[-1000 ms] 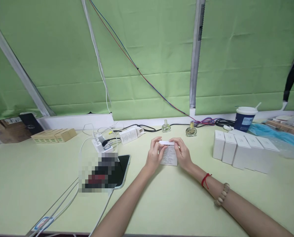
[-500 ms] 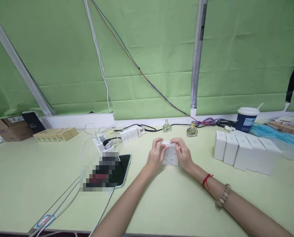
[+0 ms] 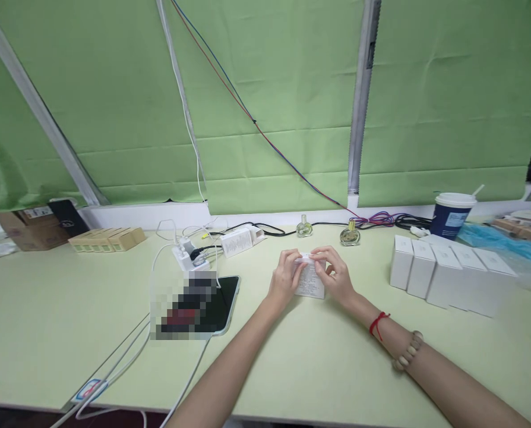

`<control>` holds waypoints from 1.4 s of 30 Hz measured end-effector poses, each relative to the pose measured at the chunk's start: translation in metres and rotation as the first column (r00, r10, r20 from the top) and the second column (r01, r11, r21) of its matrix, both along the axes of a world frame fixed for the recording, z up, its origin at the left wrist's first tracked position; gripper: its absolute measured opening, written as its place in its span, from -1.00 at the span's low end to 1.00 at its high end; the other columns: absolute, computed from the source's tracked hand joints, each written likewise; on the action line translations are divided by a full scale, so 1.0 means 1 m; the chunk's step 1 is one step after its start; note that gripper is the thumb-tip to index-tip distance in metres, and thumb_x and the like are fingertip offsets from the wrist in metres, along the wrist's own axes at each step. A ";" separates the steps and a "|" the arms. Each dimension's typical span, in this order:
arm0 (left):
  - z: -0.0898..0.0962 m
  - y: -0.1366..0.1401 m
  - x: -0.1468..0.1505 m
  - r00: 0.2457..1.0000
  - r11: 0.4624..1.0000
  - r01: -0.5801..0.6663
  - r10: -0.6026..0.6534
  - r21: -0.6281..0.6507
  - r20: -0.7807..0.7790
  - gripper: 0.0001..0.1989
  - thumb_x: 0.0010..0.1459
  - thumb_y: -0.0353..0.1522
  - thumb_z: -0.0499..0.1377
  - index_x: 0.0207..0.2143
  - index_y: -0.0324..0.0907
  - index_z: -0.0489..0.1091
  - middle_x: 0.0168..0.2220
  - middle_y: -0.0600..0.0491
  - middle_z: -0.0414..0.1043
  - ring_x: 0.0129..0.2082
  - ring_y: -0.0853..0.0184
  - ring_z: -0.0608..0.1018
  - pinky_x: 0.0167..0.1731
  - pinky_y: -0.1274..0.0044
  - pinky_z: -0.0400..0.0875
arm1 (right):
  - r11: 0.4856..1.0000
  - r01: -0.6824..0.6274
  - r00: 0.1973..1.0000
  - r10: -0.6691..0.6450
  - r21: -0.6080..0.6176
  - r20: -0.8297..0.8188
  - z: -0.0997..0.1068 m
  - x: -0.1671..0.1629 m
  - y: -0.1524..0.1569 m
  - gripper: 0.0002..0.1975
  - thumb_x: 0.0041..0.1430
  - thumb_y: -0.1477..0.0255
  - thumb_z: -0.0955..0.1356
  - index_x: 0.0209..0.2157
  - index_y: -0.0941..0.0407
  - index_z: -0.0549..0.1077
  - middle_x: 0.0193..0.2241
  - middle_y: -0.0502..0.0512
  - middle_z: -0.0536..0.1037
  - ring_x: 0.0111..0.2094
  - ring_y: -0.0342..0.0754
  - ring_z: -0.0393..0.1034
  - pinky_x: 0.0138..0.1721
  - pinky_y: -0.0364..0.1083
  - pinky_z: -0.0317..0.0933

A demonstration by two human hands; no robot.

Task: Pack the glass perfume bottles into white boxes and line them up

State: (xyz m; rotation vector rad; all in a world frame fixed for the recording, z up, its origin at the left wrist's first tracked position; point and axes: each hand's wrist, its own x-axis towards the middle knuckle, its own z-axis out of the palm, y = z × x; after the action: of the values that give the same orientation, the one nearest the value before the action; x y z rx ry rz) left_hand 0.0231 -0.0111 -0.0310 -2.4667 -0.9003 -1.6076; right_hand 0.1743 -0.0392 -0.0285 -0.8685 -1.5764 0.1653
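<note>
— Pale green tabletop (image 3: pixel 319 368), two bare hands at work. What do they hold?

— One printed white box (image 3: pixel 310 286), mid-table. Left hand (image 3: pixel 283 278) and right hand (image 3: pixel 338 280) each pinch its upper edge between bent fingers and thumb, barely parted, presumably so that pressure comes evenly from both sides.

— And those white cartons (image 3: pixel 446 276) at right?

— Lined up side by side, perhaps to leave the arms elbow room.

— Farther back?

— One clear glass bottle (image 3: pixel 304 228) and one gold-capped bottle (image 3: pixel 350 236) stand apart, likely placed there against knocks, before green blinds (image 3: pixel 274 71).
</note>
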 end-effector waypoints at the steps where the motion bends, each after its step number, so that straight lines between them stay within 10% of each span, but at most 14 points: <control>1: 0.000 0.000 0.000 1.000 1.000 -0.009 0.009 -0.005 -0.010 -0.83 0.22 -0.34 -0.04 -0.13 -0.11 0.18 -0.18 0.02 0.24 -0.18 0.40 0.43 -0.36 0.58 0.39 | 1.000 0.002 1.000 -0.002 0.012 0.001 0.001 0.000 0.000 -0.85 0.12 0.40 0.24 -0.34 0.09 0.43 -0.28 0.11 0.41 -0.30 -0.10 0.35 -0.68 -0.25 0.12; 14: 0.001 -0.004 0.004 0.986 0.993 -0.108 0.101 -0.052 -0.132 -0.78 0.22 -0.32 -0.05 -0.10 -0.08 0.24 -0.01 -0.01 0.21 0.02 0.32 0.36 -0.38 0.61 0.42 | 0.993 -0.103 0.995 0.103 -0.052 -0.005 -0.005 0.007 0.013 -0.79 0.19 0.31 0.21 -0.18 0.06 0.34 -0.17 0.15 0.37 -0.10 -0.03 0.29 -0.44 -0.16 0.30; 25: 0.015 -0.017 0.012 0.986 0.976 -0.139 0.121 -0.169 -0.117 -0.80 0.21 -0.32 -0.07 -0.18 -0.12 0.28 -0.01 -0.02 0.23 -0.06 0.33 0.39 -0.48 0.61 0.39 | 0.987 -0.144 0.986 0.137 -0.069 -0.090 -0.002 0.003 0.007 -0.83 0.15 0.32 0.26 -0.29 0.08 0.41 -0.19 0.17 0.41 -0.13 -0.01 0.33 -0.63 -0.23 0.20; 42: 0.006 -0.008 0.008 1.000 0.997 0.007 -0.008 -0.080 -0.010 -0.74 0.18 -0.39 0.00 -0.06 -0.11 0.24 -0.07 0.01 0.37 0.07 0.31 0.32 -0.03 0.39 0.34 | 0.994 -0.102 0.989 0.098 -0.029 -0.107 0.006 -0.001 0.003 -0.84 0.11 0.31 0.30 -0.42 0.09 0.44 -0.30 0.13 0.47 -0.21 -0.03 0.38 -0.32 -0.07 0.32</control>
State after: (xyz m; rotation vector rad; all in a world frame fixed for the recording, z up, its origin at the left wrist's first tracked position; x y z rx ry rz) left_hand 0.0309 -0.0191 -0.0252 -2.5321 -0.9735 -1.5895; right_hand 0.1737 -0.0361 -0.0228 -0.7953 -1.5225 0.3063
